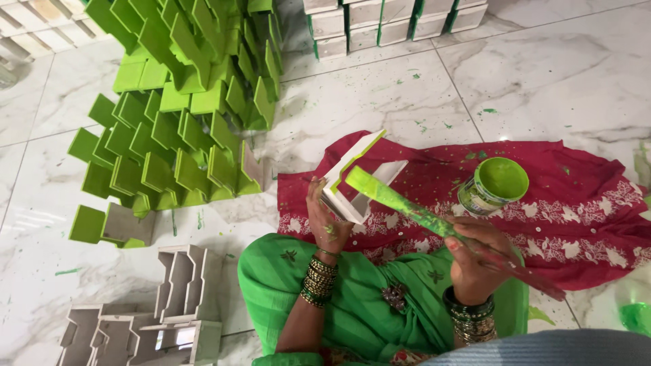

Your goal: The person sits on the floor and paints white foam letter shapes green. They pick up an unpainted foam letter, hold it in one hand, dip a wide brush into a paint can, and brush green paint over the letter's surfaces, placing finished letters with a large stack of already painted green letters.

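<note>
A white angular bracket (352, 179) is clamped in the left hand (327, 220) — a paint-caked green brush (407, 207) is gripped by right-hand (475, 261) fingers, laid against it, beside the round paint tin (493, 186).

White stepped wooden bracket piece (352, 183): unpainted faces, 1 long edge coated bright green, held tilted above a red cloth. Long flat brush (434, 220): green-coated, paint-smeared handle, lying diagonally, bristle end at 10 o'clock touching the bracket, handle end at 4 o'clock.
</note>
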The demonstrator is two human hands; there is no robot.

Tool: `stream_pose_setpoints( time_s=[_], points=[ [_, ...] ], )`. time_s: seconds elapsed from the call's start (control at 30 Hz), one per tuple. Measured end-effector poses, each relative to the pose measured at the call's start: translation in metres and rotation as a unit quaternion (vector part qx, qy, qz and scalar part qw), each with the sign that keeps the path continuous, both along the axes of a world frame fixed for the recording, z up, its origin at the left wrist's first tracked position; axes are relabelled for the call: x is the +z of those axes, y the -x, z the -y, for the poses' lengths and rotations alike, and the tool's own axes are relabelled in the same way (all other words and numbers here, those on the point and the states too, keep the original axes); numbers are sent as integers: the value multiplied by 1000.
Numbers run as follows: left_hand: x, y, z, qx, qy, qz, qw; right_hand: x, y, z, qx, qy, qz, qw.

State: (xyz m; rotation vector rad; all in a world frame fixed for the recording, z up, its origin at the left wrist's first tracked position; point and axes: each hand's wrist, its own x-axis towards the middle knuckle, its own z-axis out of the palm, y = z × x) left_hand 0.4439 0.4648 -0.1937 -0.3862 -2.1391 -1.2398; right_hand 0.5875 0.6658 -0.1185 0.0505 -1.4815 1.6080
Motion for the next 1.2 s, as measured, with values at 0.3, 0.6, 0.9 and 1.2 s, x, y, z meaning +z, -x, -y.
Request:
stream_pose_setpoints(
  time_s=[0.3, 0.6, 0.9, 1.2],
  points=[
    [-1, 0, 1, -10, 8, -8, 1000, 13, -4, 12, 20, -74, 77, 994],
    [1, 1, 1, -1, -14, 0, 1000, 18, -22, -6, 5, -60, 46, 997],
    [2, -2, 1, -30, 14, -3, 999, 17, -8, 9, 34, -78, 83, 993],
    [5, 4, 6, 23, -13, 3, 1000, 26, -29, -15, 21, -116, 111, 987]
  ],
)
